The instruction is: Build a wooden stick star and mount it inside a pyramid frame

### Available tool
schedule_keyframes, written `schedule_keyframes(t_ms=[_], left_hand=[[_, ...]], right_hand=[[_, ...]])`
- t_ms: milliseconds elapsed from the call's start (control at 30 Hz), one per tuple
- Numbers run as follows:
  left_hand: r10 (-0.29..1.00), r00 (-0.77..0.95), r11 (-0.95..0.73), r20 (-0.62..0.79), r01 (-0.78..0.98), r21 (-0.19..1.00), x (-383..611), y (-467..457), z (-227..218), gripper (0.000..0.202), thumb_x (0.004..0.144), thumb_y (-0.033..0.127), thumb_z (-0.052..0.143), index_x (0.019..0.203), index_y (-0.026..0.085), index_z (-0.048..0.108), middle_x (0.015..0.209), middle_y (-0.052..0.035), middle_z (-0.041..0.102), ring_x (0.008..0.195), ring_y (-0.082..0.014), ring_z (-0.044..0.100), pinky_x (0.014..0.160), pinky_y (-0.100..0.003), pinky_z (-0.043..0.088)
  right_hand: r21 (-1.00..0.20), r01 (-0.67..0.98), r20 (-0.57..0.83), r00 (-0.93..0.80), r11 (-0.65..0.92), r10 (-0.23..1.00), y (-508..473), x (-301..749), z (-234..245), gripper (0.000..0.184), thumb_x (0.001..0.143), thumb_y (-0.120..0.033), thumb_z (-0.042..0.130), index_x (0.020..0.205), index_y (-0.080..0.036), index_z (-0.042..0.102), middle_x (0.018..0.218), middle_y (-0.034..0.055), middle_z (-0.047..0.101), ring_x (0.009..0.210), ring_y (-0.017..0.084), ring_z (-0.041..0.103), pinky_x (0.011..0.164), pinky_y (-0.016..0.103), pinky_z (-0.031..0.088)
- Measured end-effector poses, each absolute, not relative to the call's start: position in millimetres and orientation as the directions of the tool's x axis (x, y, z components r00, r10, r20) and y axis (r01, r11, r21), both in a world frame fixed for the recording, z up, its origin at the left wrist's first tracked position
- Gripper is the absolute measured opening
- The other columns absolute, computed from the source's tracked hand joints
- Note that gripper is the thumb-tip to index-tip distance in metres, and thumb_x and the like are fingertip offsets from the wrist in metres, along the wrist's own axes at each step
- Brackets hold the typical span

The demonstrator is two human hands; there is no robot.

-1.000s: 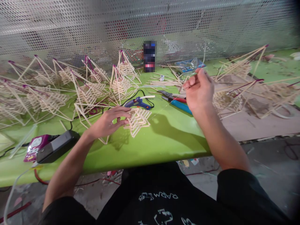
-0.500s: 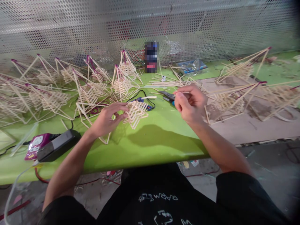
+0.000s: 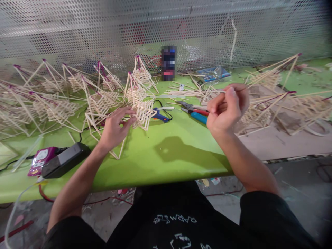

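Observation:
My left hand (image 3: 116, 126) pinches the edge of a small star-shaped lattice of stacked wooden sticks (image 3: 145, 112), tilted just above the table. Behind the lattice lies a blue glue gun (image 3: 162, 117), with a pale glue stick (image 3: 166, 108) showing at its back. Higher and to the right, my right hand (image 3: 228, 107) is closed in a pinch; what its fingertips hold, if anything, is too thin to make out. Red-handled cutters (image 3: 188, 104) and teal-handled pliers (image 3: 197, 116) rest on the table beside it, their handles partly behind the hand.
Several stick frames with purple-tied tips stand at left (image 3: 55, 107) and right (image 3: 267, 107). Loose sticks (image 3: 181, 92) lie before a phone-like blurred object (image 3: 168, 64). A black adapter (image 3: 64, 160) and purple power strip (image 3: 43, 157) sit front left. Perforated metal sheeting (image 3: 124, 27) rises behind.
My right hand has moved right and a little up, uncovering the cutter and plier handles. My left hand has shifted the lattice slightly up and left, so more of the glue gun shows.

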State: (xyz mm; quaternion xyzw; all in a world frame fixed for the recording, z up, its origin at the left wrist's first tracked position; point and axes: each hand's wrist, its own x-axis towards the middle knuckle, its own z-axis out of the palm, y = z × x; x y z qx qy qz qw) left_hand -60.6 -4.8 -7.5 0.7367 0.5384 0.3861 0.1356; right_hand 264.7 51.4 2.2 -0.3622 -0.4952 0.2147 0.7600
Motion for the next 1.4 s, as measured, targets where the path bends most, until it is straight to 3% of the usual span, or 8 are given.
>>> schedule_keyframes(t_ms=[167,367,500,600,867,1000,1200,1400], left_hand=[[0.878,0.182,-0.424,0.442,0.724,0.544,-58,-6,-9,0.022,0.096,0.033,0.063,0.113,0.021,0.073,0.136,-0.0092,0.066,0.12,-0.0267,0.067,0.079,-0.036,0.065],[0.86,0.171,-0.428,0.48,0.754,0.498,-55,-7,-8,0.023,0.097,0.032,0.061,0.112,0.019,0.073,0.134,-0.0109,0.067,0.116,-0.0268,0.068,0.076,-0.037,0.065],[0.866,0.043,-0.367,0.499,0.733,0.572,-56,-8,-6,0.025,0.098,0.036,0.062,0.115,0.02,0.071,0.133,-0.0085,0.067,0.112,-0.0225,0.069,0.076,-0.03,0.065],[0.858,0.003,-0.359,0.513,0.718,0.596,-57,-8,-6,0.024,0.098,0.038,0.062,0.114,0.021,0.069,0.131,-0.007,0.067,0.112,-0.0206,0.069,0.075,-0.025,0.064],[0.863,0.008,-0.367,0.505,0.697,0.615,-56,-7,-5,0.025,0.098,0.038,0.063,0.114,0.02,0.069,0.132,-0.0083,0.067,0.112,-0.0204,0.07,0.075,-0.025,0.064],[0.862,0.035,-0.387,0.505,0.688,0.614,-54,-8,-5,0.024,0.096,0.036,0.065,0.112,0.02,0.071,0.132,-0.0083,0.068,0.111,-0.0209,0.07,0.074,-0.026,0.064],[0.859,0.114,-0.442,0.498,0.657,0.611,-52,-9,-8,0.02,0.095,0.031,0.065,0.11,0.019,0.072,0.132,-0.0092,0.068,0.114,-0.0223,0.069,0.075,-0.029,0.065],[0.847,0.159,-0.466,0.507,0.681,0.565,-51,-8,-12,0.019,0.095,0.027,0.064,0.109,0.019,0.073,0.132,-0.0099,0.068,0.116,-0.0237,0.069,0.073,-0.029,0.063]], right_hand=[[-0.793,0.072,0.588,0.352,0.606,0.728,58,274,5,0.038,0.087,-0.073,0.053,0.091,-0.035,0.058,0.045,-0.0038,0.038,0.037,0.017,0.031,0.042,0.039,0.025],[-0.676,-0.137,0.626,0.413,0.724,0.662,59,272,9,0.016,0.089,-0.045,0.068,0.084,-0.032,0.059,0.044,-0.0075,0.036,0.035,0.012,0.029,0.037,0.034,0.018],[-0.738,-0.059,0.65,0.204,0.672,0.732,48,266,1,0.015,0.092,-0.044,0.067,0.087,-0.031,0.063,0.045,-0.0067,0.046,0.035,0.012,0.037,0.037,0.032,0.024],[-0.78,0.062,0.616,-0.105,0.623,0.781,36,258,-8,0.016,0.093,-0.043,0.066,0.088,-0.027,0.066,0.056,-0.0027,0.06,0.041,0.012,0.048,0.041,0.03,0.035],[-0.566,0.258,0.701,-0.349,0.783,0.622,32,253,-17,0.013,0.084,-0.025,0.064,0.072,-0.026,0.058,0.056,-0.0029,0.059,0.048,0.014,0.053,0.048,0.028,0.044],[-0.56,0.305,0.569,-0.534,0.77,0.625,39,255,-20,0.007,0.082,-0.021,0.063,0.08,-0.026,0.058,0.059,-0.0049,0.059,0.049,0.012,0.054,0.052,0.026,0.044],[-0.505,0.362,0.413,-0.696,0.784,0.587,41,248,-34,0.009,0.088,-0.028,0.065,0.096,-0.025,0.063,0.063,-0.0049,0.067,0.051,0.012,0.059,0.056,0.024,0.044],[-0.436,0.263,0.606,-0.622,0.861,0.496,35,244,-38,0.04,0.083,-0.052,0.078,0.108,-0.023,0.066,0.068,-0.0039,0.066,0.052,0.01,0.056,0.056,0.022,0.045]])
